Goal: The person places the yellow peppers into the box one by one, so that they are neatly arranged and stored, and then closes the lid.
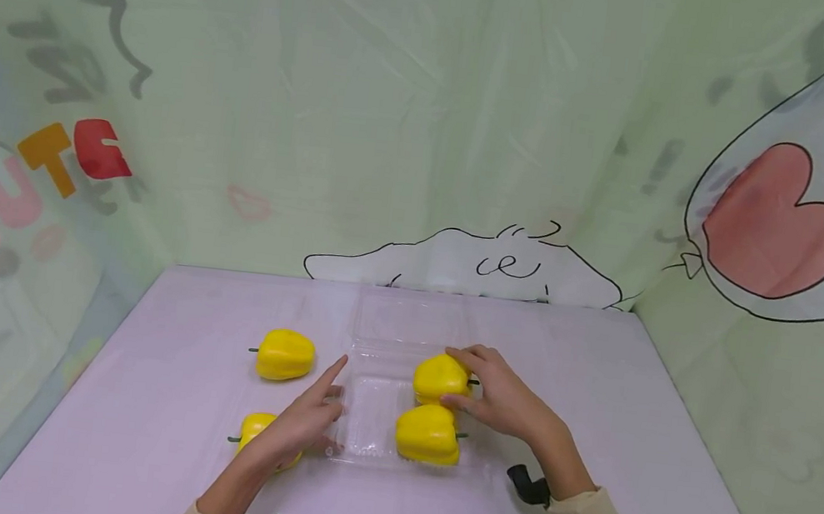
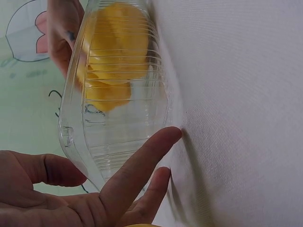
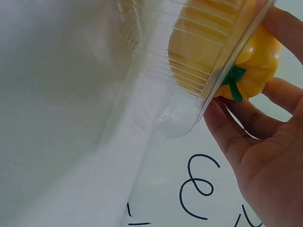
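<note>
A clear plastic clamshell box (image 1: 372, 420) lies opened on the table, its lid (image 1: 409, 319) folded back. In the box's right half are two yellow bell peppers, a far one (image 1: 438, 379) and a near one (image 1: 428, 435). My right hand (image 1: 506, 397) grips the far pepper between thumb and fingers, its green stem (image 3: 233, 82) towards the palm. My left hand (image 1: 300, 425) is at the box's left side, fingers extended; in the left wrist view the thumb (image 2: 59, 171) is at the rim. Partly beneath that hand's view lies another pepper (image 1: 257, 427).
A further yellow pepper (image 1: 284, 354) lies on the table left of the box, stem pointing left. Black wrist mounts (image 1: 529, 485) are on both arms. The pale tabletop (image 1: 595, 377) meets printed curtains at the back and sides.
</note>
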